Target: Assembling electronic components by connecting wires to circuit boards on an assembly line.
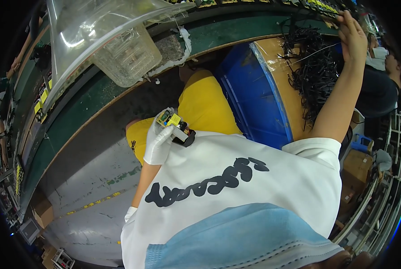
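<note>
My left hand (158, 144), in a white glove, is in front of my body and closed round a small circuit board (168, 117) with a yellow-topped component. A black plastic case (185, 139) sits against the board at the same hand. My bare right hand (353, 38) is stretched out to the far right, up by the bench edge, its fingers pressed together. Dark strands run close to its fingertips, but I cannot make out what lies between them. Below and left of that hand is a heap of black cables (314, 74).
The cables lie on a brown board (276, 54) over a blue plastic crate (254, 94) at my right. A green bench (223, 35) curves ahead, with a clear plastic tub (128, 58) at its edge. Another person (379, 89) sits at the far right, near cardboard boxes (356, 168).
</note>
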